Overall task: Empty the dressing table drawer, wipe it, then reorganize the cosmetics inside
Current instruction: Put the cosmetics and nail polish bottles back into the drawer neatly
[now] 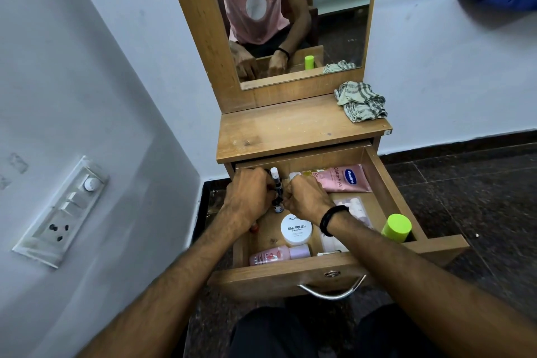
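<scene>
**Too many little bottles between two hands**

Both hands work deep in the open drawer [290, 273] of the dressing table [290, 131]. The left grip [250, 197] is clenched around a cluster of small dark bottles [276, 186], one of them white-capped and upright. The right grip [305, 197] curls in against the same cluster from the other side. How many bottles each one actually has is hidden by the fingers.

The cosmetics lie in the drawer, so the task's things are all in one place. From this alone I cannot tell whether they are about to come out or are being arranged.

The likeliest mishap, as I judge it, is a dropped bottle. Several smooth, narrow bottles pinched together leave each one poorly held, and a lift could let one slide out onto the drawer floor or the dark stone floor [465, 197].

The green-capped bottle [396, 227] stands upright in the near right corner, just beside the right forearm. Pulling that arm back carelessly could knock it over.

A small red item [254, 228] is half hidden under the left wrist and may get nudged or missed.

The nail polish remover jar [296, 229] and the pink bottle [279, 254], lying on its side, sit right below the hands, where anything dropped would land.

The Vaseline tube [345, 180] lies safely at the back. The checked cloth [361, 104] sits at the table's far right edge, within reach.
</scene>
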